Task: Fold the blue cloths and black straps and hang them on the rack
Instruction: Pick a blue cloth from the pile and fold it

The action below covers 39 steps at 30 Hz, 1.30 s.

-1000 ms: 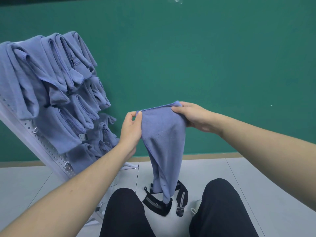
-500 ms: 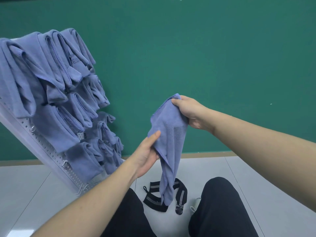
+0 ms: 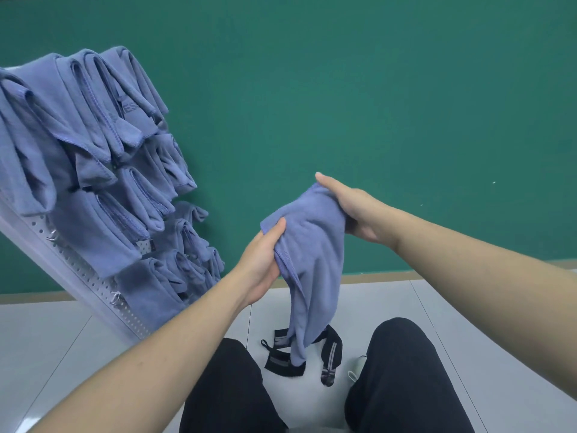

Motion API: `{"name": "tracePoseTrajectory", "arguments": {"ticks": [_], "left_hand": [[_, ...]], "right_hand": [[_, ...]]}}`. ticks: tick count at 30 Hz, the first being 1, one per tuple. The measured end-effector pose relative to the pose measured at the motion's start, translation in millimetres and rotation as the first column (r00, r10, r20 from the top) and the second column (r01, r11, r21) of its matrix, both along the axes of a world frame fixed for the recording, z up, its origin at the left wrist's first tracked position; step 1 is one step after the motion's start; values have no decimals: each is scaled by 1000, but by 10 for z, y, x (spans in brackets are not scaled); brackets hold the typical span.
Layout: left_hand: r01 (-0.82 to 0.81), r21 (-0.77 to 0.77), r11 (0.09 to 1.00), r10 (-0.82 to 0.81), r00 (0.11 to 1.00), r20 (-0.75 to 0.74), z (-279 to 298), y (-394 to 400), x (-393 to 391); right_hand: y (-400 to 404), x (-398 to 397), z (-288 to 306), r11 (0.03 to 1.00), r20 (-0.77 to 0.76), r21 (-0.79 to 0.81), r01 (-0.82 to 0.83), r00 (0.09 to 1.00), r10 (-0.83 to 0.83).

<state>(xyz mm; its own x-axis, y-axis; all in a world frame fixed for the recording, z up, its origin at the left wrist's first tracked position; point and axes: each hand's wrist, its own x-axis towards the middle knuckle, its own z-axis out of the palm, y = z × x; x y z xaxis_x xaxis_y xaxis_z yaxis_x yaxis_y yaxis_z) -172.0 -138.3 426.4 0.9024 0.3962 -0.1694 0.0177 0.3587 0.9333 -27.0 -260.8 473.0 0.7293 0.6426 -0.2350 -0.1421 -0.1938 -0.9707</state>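
Rack point(image 3: 93, 285) left of your fingers already carries many folded blue cloths point(image 3: 93, 170). You grip one more blue cloth point(image 3: 312, 254), half-folded, between left hand point(image 3: 262, 260) and right hand point(image 3: 349, 207). Black straps point(image 3: 299, 354) lie on floor below, unfolded, not hung.

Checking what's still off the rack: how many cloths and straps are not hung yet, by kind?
Blue cloth, held by left hand and right hand: 1
Black straps on the floor: one tangle, separate count unclear, taken as 1
Total: 2
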Motion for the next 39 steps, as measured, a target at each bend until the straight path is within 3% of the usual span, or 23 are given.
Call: {"name": "tracePoseTrajectory", "arguments": {"ticks": [3, 6, 14, 20, 25, 28, 31, 36, 39], "left_hand": [[-50, -101, 994, 49, 999, -9, 0, 73, 24], [-112, -146, 983, 109, 994, -31, -20, 179, 18], [-79, -29, 996, 79, 997, 6, -132, 145, 57], [-130, 90, 987, 133, 991, -25, -184, 91, 122], [-54, -19, 998, 53, 998, -35, -45, 209, 167], [-24, -51, 998, 23, 999, -28, 28, 211, 156], [-76, -102, 992, 75, 997, -15, 31, 257, 152], [-181, -172, 968, 180, 983, -18, -160, 373, 180], [-142, -27, 989, 142, 990, 1, -308, 276, 168]], "right_hand": [[-114, -35, -203, 974, -51, -51, -223, 974, 220], [-220, -55, -427, 930, 51, -149, -336, 937, 347], [-33, -126, -338, 982, 165, -47, -180, 969, 186], [84, -77, -256, 995, 234, -73, -73, 968, 89], [61, -61, -273, 998, 151, -30, -53, 987, 57], [5, -86, -331, 992, 39, 22, -126, 991, 125], [-41, -79, -530, 975, -10, -28, -220, 976, 219], [-89, -10, -687, 983, 37, -28, -180, 983, 181], [-1, -16, -673, 987, 92, -6, -158, 983, 158]]}}
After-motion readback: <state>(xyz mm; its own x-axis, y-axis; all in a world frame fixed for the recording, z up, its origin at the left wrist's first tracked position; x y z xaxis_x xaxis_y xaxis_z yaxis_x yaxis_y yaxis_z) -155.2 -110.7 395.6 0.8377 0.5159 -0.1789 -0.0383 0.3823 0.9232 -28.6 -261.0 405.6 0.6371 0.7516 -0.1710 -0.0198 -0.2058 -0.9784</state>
